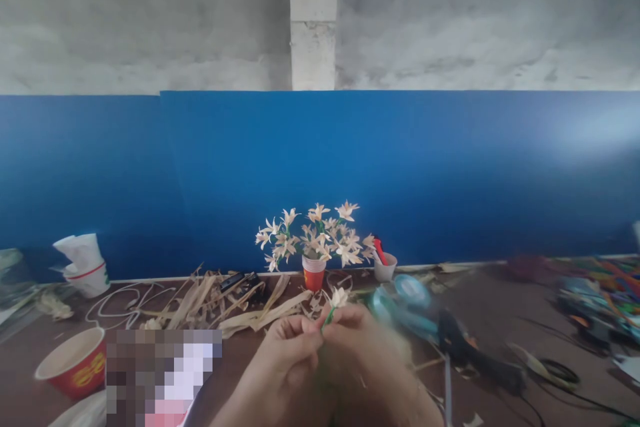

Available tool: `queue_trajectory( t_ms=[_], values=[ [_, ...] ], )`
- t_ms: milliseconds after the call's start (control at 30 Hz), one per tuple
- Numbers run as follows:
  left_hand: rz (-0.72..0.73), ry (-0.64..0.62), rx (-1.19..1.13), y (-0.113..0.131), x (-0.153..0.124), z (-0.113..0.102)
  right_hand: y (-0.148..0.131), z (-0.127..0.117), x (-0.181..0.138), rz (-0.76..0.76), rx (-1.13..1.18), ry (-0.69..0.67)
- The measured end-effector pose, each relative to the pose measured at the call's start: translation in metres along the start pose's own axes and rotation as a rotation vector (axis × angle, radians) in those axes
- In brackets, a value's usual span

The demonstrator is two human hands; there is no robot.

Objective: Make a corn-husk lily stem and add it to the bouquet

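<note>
Between my two hands, low in the middle of the head view, is a cream artificial flower (339, 297) with a green stem. My left hand (290, 350) pinches the stem just below the bloom with thumb and forefinger. From the other side my right hand (357, 340) has its fingers closed around the same stem, and its wrist is smeared by motion. The lower stem is blurred. Behind the hands, a red paper cup (314, 275) holds a bunch of similar cream flowers (310, 233).
Dry husk strips (200, 300) lie left of the cup. A red paper bowl (75, 363) and a white cup (87, 273) stand farther left. On the right are blue tape rolls (413, 293), a black tool (480, 353) with a cord, and a small tub (385, 268). A blue panel (320, 147) stands behind.
</note>
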State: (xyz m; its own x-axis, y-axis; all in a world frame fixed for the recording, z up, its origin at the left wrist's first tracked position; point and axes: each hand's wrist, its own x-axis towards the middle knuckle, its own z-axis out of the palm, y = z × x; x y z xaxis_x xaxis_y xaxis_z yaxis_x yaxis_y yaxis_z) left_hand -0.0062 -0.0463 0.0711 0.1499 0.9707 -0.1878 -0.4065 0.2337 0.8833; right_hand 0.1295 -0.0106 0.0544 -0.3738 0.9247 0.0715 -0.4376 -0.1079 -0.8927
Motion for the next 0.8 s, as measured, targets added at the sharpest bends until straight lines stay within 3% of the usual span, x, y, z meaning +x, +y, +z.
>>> queue_trajectory(
  t_ms=[100,267,367,433,500,567,667,800],
  values=[
    [0.170,0.110,0.242,0.001,0.001,0.001,0.002,0.009,0.000,0.019,0.003,0.088],
    [0.770,0.304,0.939,-0.008,0.005,-0.008,0.008,0.022,-0.001,-0.067,-0.115,0.309],
    [1.007,0.303,1.134,-0.018,0.009,-0.017,0.016,0.023,0.000,-0.120,-0.135,0.352],
    [1.064,0.285,1.162,-0.022,0.011,-0.020,0.020,0.023,0.000,-0.126,-0.126,0.361],
    [1.025,0.289,1.124,-0.021,0.012,-0.019,0.022,0.024,0.000,-0.130,-0.122,0.368],
    [0.884,0.298,0.995,-0.016,0.012,-0.015,0.021,0.025,-0.001,-0.106,-0.107,0.345],
    [0.515,0.225,0.575,-0.005,0.010,-0.009,0.018,0.025,-0.001,-0.040,0.016,0.216],
    [0.059,-0.002,0.081,0.001,0.004,-0.007,0.014,0.014,0.000,0.020,0.099,-0.035]
  ],
)
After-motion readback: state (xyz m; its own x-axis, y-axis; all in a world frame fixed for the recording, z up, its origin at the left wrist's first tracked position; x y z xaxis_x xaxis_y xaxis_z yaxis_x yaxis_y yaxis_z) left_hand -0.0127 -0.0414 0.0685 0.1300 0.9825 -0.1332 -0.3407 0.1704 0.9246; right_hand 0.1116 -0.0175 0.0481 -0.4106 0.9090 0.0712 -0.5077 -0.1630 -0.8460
